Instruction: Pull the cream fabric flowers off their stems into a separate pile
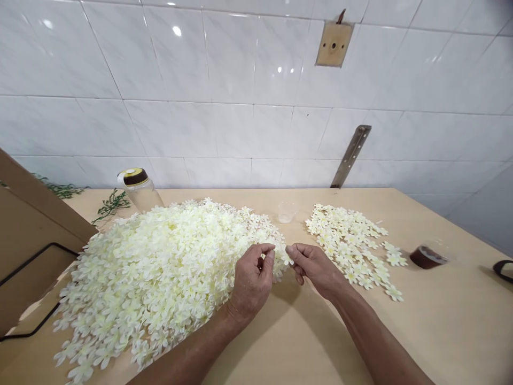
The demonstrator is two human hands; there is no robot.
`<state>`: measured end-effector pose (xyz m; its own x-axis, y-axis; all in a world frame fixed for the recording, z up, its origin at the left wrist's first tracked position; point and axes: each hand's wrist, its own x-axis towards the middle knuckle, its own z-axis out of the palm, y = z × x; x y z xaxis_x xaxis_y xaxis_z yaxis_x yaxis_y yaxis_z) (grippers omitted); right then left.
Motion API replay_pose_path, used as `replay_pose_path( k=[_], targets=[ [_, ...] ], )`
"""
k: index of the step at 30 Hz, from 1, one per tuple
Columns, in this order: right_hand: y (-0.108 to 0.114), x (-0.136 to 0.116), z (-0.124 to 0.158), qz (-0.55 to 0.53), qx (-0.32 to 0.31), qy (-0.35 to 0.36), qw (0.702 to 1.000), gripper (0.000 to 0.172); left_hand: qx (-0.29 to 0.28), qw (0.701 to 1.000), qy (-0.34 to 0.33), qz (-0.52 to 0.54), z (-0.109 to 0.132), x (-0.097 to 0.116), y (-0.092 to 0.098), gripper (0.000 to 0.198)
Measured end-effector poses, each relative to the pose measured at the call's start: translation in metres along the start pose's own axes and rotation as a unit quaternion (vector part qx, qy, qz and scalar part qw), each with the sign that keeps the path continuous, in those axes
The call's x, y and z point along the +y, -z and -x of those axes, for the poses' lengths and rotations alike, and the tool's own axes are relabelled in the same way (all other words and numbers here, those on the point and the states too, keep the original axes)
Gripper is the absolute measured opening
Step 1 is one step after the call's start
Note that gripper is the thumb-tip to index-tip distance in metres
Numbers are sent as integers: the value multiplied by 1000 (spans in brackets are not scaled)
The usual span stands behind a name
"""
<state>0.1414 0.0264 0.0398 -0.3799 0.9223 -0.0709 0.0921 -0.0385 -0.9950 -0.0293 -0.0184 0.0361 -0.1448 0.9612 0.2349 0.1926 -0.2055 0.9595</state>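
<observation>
A large heap of pale cream artificial flowers (160,267) covers the left and middle of the table. At its right edge my left hand (252,280) is closed, thumb and index finger brought together; anything between those fingertips is too small to make out. Close beside it, my right hand (316,267) pinches a single cream flower (287,259) between thumb and fingers. The two sets of fingertips face each other, a small gap apart. Right of my right hand lies a smaller, flatter spread of the same flowers (344,235).
Behind the hands stands a small clear plastic cup (286,213). A cup of dark liquid (428,255) is at the right. A bottle (141,188), green stems (113,204) and a cardboard box (36,240) are at the left. A metal strip (351,156) leans on the tiled wall.
</observation>
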Motion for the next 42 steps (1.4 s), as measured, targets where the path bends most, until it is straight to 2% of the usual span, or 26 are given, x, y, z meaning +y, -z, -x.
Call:
replay_pose_path(
  k=[5, 11, 16, 20, 23, 29, 34, 39, 42],
  targets=[
    [-6, 0, 1, 57, 38, 12, 998, 51, -47, 994, 79, 62, 4, 4, -6, 33],
    [-10, 5, 1, 109, 62, 11, 992, 53, -100, 970, 163, 153, 0, -2, -10, 41],
    [-12, 6, 2, 141, 68, -1, 988, 55, -111, 947, 209, 218, -5, -3, -7, 37],
    [-13, 3, 3, 81, 37, -17, 996, 55, -104, 937, 223, 248, -6, 1, -5, 35],
    [-10, 1, 2, 14, 13, -17, 1000, 53, -74, 945, 212, 238, -7, 2, -5, 37],
    [2, -1, 1, -69, -9, -9, 998, 48, -25, 973, 143, 182, -10, -2, -2, 38],
    [3, -5, 2, -71, -22, -18, 997, 43, -6, 979, 131, 157, -11, -2, -1, 34],
    [3, -3, 1, -56, 3, -20, 998, 48, -6, 987, 104, 122, -12, -3, 2, 29],
    [3, 1, -2, -57, 45, -37, 997, 51, 27, 998, 47, 31, -13, -3, 7, 25]
  ],
)
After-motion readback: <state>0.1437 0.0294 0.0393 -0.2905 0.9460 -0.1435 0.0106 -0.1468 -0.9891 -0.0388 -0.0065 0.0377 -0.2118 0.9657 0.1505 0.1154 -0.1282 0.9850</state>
